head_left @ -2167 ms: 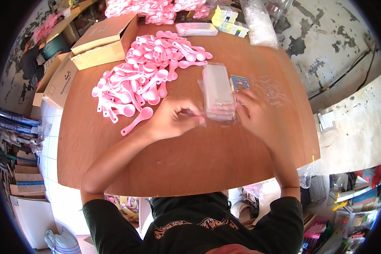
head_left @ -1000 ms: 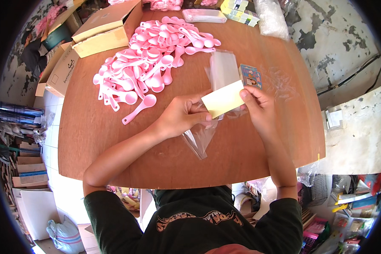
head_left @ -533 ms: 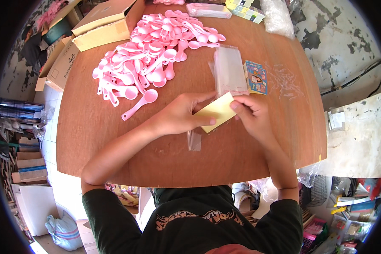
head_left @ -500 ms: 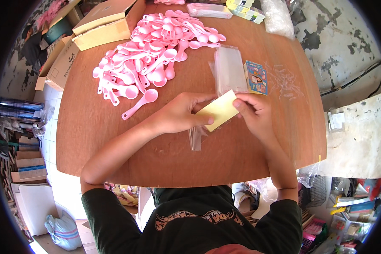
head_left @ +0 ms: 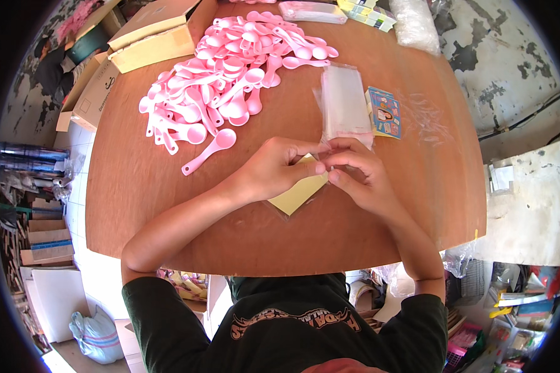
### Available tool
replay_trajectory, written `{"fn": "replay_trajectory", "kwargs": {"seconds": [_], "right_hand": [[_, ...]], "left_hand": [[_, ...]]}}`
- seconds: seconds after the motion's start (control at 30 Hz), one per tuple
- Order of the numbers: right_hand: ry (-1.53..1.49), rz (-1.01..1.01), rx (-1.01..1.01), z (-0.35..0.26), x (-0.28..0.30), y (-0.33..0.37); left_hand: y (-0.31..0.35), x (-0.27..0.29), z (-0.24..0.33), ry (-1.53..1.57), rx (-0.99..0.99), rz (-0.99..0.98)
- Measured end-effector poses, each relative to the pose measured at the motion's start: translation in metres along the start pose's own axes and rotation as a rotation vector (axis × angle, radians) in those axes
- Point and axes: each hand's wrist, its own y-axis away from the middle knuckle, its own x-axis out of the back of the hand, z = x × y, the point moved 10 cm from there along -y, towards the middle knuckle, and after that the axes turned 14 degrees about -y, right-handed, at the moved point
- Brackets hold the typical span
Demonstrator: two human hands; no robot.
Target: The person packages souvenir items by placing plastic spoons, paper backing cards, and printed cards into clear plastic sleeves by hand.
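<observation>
A pale yellow card (head_left: pixel 297 195) lies inside a clear plastic bag (head_left: pixel 285 216), its lower corner pointing toward me. My left hand (head_left: pixel 283 166) is closed, thumb over the upper part of the bagged card. My right hand (head_left: pixel 359 173) pinches the bag's upper end, fingertips meeting those of the left; the fingers partly hide the bag's mouth. Just beyond the hands sits a stack of clear plastic bags (head_left: pixel 345 102). Beside it is a pile of blue printed cards (head_left: pixel 386 114). One pink measuring spoon (head_left: pixel 210 151) lies left of my hands, near a large heap of pink spoons (head_left: pixel 227 78).
An open cardboard box (head_left: pixel 158 34) stands at the table's far left. Along the far edge are a bundle of plastic packs (head_left: pixel 312 12), yellow-green boxes (head_left: pixel 367 13) and a roll of clear wrap (head_left: pixel 415 25). Thin clear strips (head_left: pixel 427 118) lie at the right.
The yellow card has turned and dropped lower toward me, now within the clear bag. My right hand has shifted left, and both hands' fingertips have come together at the bag's upper end.
</observation>
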Motion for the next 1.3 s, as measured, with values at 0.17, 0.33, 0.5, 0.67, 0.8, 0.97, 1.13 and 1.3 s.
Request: {"fn": "replay_trajectory", "kwargs": {"seconds": [0.17, 0.33, 0.5, 0.67, 0.8, 0.97, 1.13, 1.3], "right_hand": [[-0.328, -0.069, -0.190, 0.017, -0.008, 0.009], [-0.159, -0.285, -0.217, 0.007, -0.030, 0.013], [0.036, -0.100, -0.143, -0.001, -0.019, 0.008], [-0.048, 0.392, -0.080, -0.014, 0.024, -0.029], [0.525, -0.170, 0.485, -0.073, -0.080, -0.085], [0.734, -0.669, 0.689, -0.021, -0.196, -0.114], [1.029, -0.895, 0.673, 0.011, -0.237, -0.115], [0.542, -0.518, 0.349, -0.048, -0.158, -0.128]], "left_hand": [[0.000, -0.004, 0.002, 0.045, -0.006, 0.031], [0.010, -0.002, 0.030, -0.126, -0.169, 0.084], [0.012, -0.004, 0.026, -0.090, -0.014, -0.072], [0.002, -0.002, -0.020, 0.023, 0.027, -0.060], [-0.004, -0.004, -0.038, 0.078, 0.019, -0.052], [0.005, -0.017, -0.041, 0.056, 0.044, -0.229], [0.009, -0.012, -0.044, 0.003, 0.153, -0.284], [0.003, -0.015, -0.056, 0.021, 0.092, -0.209]]}}
